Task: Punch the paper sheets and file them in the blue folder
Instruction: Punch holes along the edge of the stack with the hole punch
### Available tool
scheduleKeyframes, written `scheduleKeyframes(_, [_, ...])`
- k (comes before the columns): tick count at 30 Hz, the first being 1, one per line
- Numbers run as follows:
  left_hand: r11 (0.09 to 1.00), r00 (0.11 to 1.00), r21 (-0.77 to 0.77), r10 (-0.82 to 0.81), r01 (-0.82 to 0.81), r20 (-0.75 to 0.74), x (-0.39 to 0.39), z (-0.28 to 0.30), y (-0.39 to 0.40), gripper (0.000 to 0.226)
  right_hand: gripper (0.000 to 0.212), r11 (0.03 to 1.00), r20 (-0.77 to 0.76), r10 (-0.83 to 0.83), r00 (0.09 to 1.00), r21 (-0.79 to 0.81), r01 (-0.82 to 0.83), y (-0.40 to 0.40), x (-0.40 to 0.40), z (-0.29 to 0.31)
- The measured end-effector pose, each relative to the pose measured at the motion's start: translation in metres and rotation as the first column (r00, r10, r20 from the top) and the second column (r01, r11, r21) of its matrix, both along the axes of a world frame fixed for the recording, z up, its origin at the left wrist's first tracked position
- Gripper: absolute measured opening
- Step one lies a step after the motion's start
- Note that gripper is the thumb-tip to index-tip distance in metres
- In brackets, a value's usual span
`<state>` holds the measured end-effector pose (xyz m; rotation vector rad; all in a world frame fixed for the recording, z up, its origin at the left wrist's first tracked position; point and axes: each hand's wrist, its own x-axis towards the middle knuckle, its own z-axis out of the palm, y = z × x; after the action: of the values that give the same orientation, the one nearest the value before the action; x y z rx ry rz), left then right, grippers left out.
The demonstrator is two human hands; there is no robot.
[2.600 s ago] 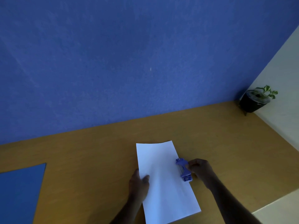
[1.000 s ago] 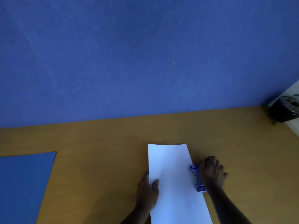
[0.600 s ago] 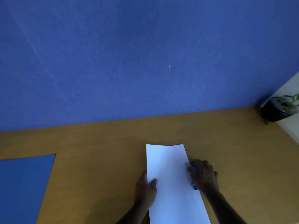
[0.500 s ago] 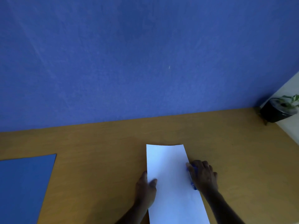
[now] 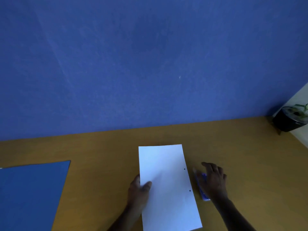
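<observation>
The paper (image 5: 166, 185) lies near the desk's (image 5: 100, 150) front edge, two holes along its right side. The left hand (image 5: 139, 189) pinches its left edge; the right hand (image 5: 212, 179) rests with loose fingers on the punch (image 5: 203, 189). The folder (image 5: 31, 194) lies at the left edge. Carried by one edge only, the sheets may slide apart, so the holes no longer match.

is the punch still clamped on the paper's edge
No, the punch lies on the desk just right of the paper under the right hand, and two holes show along that edge.

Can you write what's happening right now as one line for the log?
paper: two holes, flat on desk | left hand: pinches paper edge | right hand: on punch beside paper | blue folder: left, untouched
</observation>
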<state>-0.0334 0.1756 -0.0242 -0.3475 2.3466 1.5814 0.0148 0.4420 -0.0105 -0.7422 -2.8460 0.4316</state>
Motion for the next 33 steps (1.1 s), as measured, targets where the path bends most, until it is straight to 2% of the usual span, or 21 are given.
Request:
scheduleKeyframes(2, [0.998,1.000,0.063,0.005,-0.005,0.003,-0.003,0.007,-0.004,0.041,0.068,0.990,-0.063,0.105,0.992,-0.084,-0.111,-0.011,-0.005,0.009])
scheduleKeyframes(4, [0.989,1.000,0.143,0.021,-0.020,-0.006,-0.007,0.015,-0.006,0.032,0.068,0.922,-0.070,0.073,0.995,-0.376,-0.094,-0.022,-0.011,0.023])
scheduleKeyframes(5, [0.983,0.999,0.181,0.032,-0.031,-0.005,-0.009,0.019,-0.008,0.032,0.067,0.828,-0.033,0.020,0.999,-0.559,-0.035,-0.027,-0.014,0.029])
scheduleKeyframes(7, [0.972,0.998,0.229,0.058,-0.057,0.002,-0.014,0.023,-0.011,0.033,0.058,0.524,0.036,-0.035,0.999,-0.850,0.049,-0.034,-0.018,0.038])
scheduleKeyframes(8, [0.969,0.998,0.237,0.067,-0.065,-0.003,-0.016,0.025,-0.013,0.034,0.050,0.418,0.035,-0.053,0.998,-0.907,0.054,-0.036,-0.018,0.041])
scheduleKeyframes(9, [0.970,0.997,0.233,0.072,-0.068,-0.009,-0.018,0.027,-0.015,0.036,0.038,0.355,0.017,-0.068,0.998,-0.934,0.040,-0.039,-0.016,0.047])
scheduleKeyframes(10, [0.972,0.997,0.223,0.074,-0.068,-0.017,-0.020,0.026,-0.017,0.038,0.026,0.334,0.000,-0.083,0.997,-0.942,0.028,-0.042,-0.015,0.055])
scheduleKeyframes(12, [0.977,0.998,0.205,0.067,-0.061,-0.022,-0.022,0.029,-0.019,0.043,0.010,0.348,-0.034,-0.091,0.995,-0.938,-0.001,-0.048,-0.012,0.070])
scheduleKeyframes(14, [0.979,0.996,0.183,0.090,-0.087,-0.009,-0.024,0.035,-0.016,0.059,0.006,0.372,-0.090,-0.078,0.993,-0.926,-0.055,-0.053,-0.012,0.082])
scheduleKeyframes(15, [0.985,0.994,0.141,0.108,-0.103,-0.026,-0.024,0.040,-0.013,0.071,0.007,0.404,-0.123,-0.073,0.990,-0.911,-0.084,-0.056,-0.012,0.089])
scheduleKeyframes(17, [0.995,0.986,0.027,0.103,-0.100,-0.129,-0.019,0.059,-0.004,0.089,0.010,0.544,-0.212,-0.043,0.976,-0.825,-0.155,-0.063,-0.014,0.100])
scheduleKeyframes(18, [0.998,0.985,0.040,0.061,-0.055,-0.162,-0.014,0.071,0.002,0.088,0.010,0.645,-0.263,0.004,0.965,-0.736,-0.204,-0.068,-0.015,0.105])
scheduleKeyframes(19, [0.992,0.989,0.129,0.014,0.005,-0.147,-0.009,0.088,0.008,0.083,0.010,0.750,-0.314,0.072,0.947,-0.608,-0.258,-0.074,-0.015,0.110])
scheduleKeyframes(21, [0.931,0.996,0.355,-0.071,0.086,-0.055,0.003,0.117,0.021,0.077,0.011,0.896,-0.384,0.265,0.884,-0.240,-0.373,-0.090,-0.012,0.120])
scheduleKeyframes(23, [0.859,0.994,0.500,-0.100,0.108,-0.045,0.010,0.132,0.034,0.069,0.020,0.891,-0.371,0.437,0.819,0.054,-0.451,-0.108,-0.006,0.123])
scheduleKeyframes(25, [0.809,0.997,0.584,-0.036,0.066,-0.062,0.013,0.140,0.040,0.038,0.011,0.861,-0.361,0.506,0.783,0.168,-0.479,-0.125,0.000,0.119])
scheduleKeyframes(26, [0.804,0.998,0.594,0.010,0.029,-0.062,0.013,0.141,0.041,0.021,0.004,0.851,-0.370,0.523,0.768,0.175,-0.495,-0.131,0.002,0.117])
scheduleKeyframes(27, [0.810,0.997,0.586,0.041,0.005,-0.065,0.013,0.140,0.040,0.011,0.010,0.845,-0.379,0.527,0.761,0.133,-0.518,-0.135,0.004,0.115])
scheduleKeyframes(30, [0.858,0.993,0.512,0.033,0.029,-0.111,0.009,0.134,0.028,0.020,0.032,0.784,-0.382,0.580,0.720,0.021,-0.620,-0.132,0.011,0.106])
scheduleKeyframes(32, [0.863,0.992,0.501,-0.014,0.074,-0.123,0.006,0.133,0.019,0.026,0.037,0.757,-0.458,0.577,0.676,-0.009,-0.653,-0.124,0.018,0.104])
scheduleKeyframes(33, [0.847,0.993,0.522,-0.051,0.101,-0.109,0.005,0.133,0.015,0.027,0.035,0.775,-0.509,0.519,0.686,-0.059,-0.629,-0.118,0.020,0.104])
